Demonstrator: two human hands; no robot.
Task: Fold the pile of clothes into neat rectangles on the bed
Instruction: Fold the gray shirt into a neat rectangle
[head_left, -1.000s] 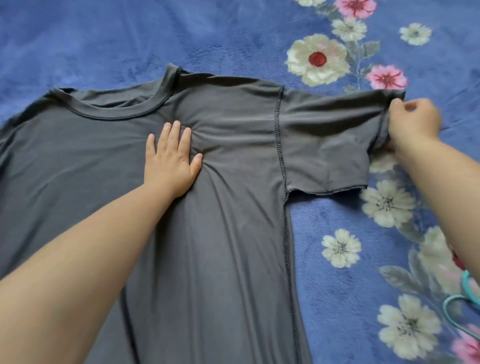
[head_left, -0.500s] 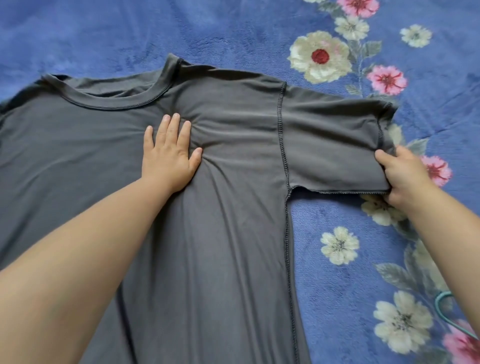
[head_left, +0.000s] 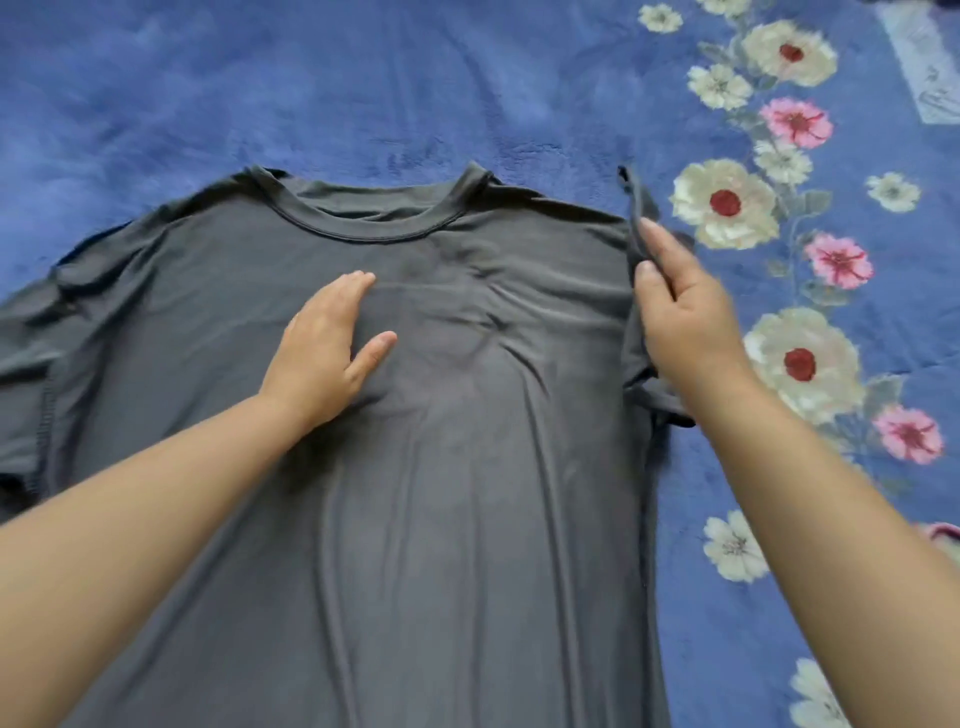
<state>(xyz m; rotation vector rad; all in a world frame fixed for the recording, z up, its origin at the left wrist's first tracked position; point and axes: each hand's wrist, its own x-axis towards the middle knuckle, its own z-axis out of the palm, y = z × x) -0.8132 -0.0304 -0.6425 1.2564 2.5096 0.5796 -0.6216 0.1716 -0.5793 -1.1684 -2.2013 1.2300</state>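
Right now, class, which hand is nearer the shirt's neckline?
Left. The left hand presses the shirt's chest just below the neckline; the right hand holds the sleeve at the side.

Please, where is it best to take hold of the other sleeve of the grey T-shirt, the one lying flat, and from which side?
Probably at the hem end of the flat sleeve, coming from the outer left side. That edge lies free on the blue blanket, so fingers can slide under it and carry it inward over the T-shirt.
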